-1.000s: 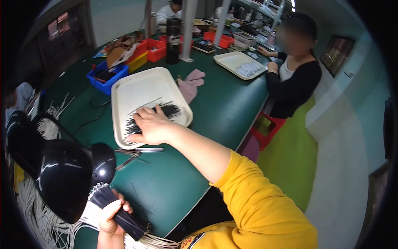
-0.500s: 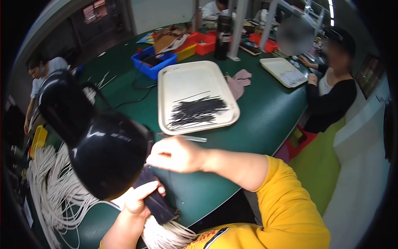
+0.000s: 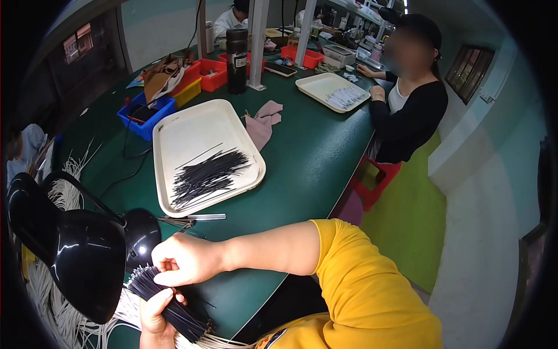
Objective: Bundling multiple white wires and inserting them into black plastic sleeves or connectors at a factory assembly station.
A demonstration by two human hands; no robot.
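Black bundle of slim, wire-like strands (image 3: 179, 319) — likely light, springy, best clasped mid-length — fills the left grip (image 3: 154, 314); the right grip (image 3: 189, 260) curls by its silvery tips (image 3: 136, 274), hold unclear.

On the person's left, a black desk lamp (image 3: 90, 262) and a spread of pale cords (image 3: 43, 291) block sideways passage for the left hand (image 3: 156, 314), which grips a black bundle (image 3: 180, 314). Between the right hand (image 3: 189, 259) and the white tray (image 3: 192, 122), only slim metallic tools (image 3: 206, 217) lie in the way (flat enough to reach over). Open green tabletop (image 3: 308, 163) stretches to the right; beyond the tray, a blue bin (image 3: 145, 125) and a black bottle (image 3: 236, 64) narrow the route.
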